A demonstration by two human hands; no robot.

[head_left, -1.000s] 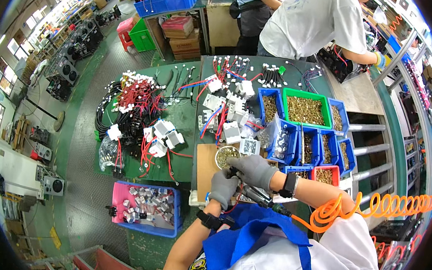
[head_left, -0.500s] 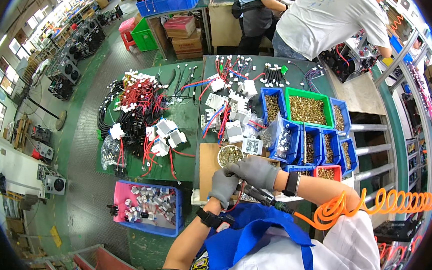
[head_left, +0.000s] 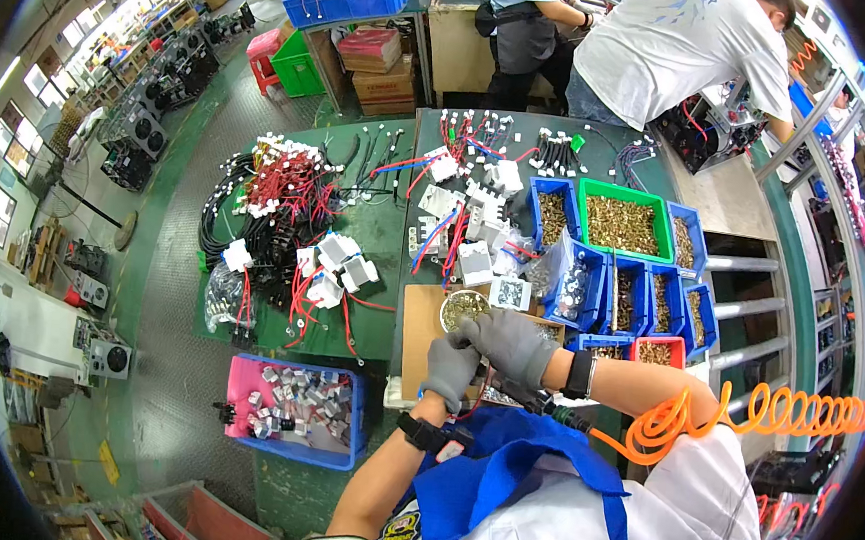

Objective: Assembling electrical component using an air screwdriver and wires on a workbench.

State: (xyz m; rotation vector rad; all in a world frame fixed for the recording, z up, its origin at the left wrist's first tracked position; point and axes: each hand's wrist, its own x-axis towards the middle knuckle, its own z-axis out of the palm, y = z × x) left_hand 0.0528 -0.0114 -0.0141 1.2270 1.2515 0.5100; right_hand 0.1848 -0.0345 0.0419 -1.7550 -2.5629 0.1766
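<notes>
Both of my hands wear grey gloves and meet over the front of the bench. My left hand (head_left: 453,368) is closed, its fingertips against the right ones; what they pinch is hidden. A thin red wire (head_left: 481,394) hangs just below it. My right hand (head_left: 512,346) is closed too, with a dark air screwdriver (head_left: 536,400) held along its lower side, partly covered by the hand. An orange coiled hose (head_left: 657,426) runs from the tool to the right. Just beyond my fingers stands a round white tub (head_left: 463,310) of small metal parts, on brown cardboard (head_left: 422,335).
Blue bins (head_left: 628,296), a green bin (head_left: 625,219) and a red bin (head_left: 660,351) hold small metal parts at right. White connector blocks (head_left: 474,263) and wire bundles (head_left: 287,200) lie on the green bench. A blue crate (head_left: 357,415) stands at left. Two people work beyond.
The whole view has shifted slightly. My right fingers have drawn in closer over the left fingertips, and less of the air screwdriver shows. The person at far right has leaned a little.
</notes>
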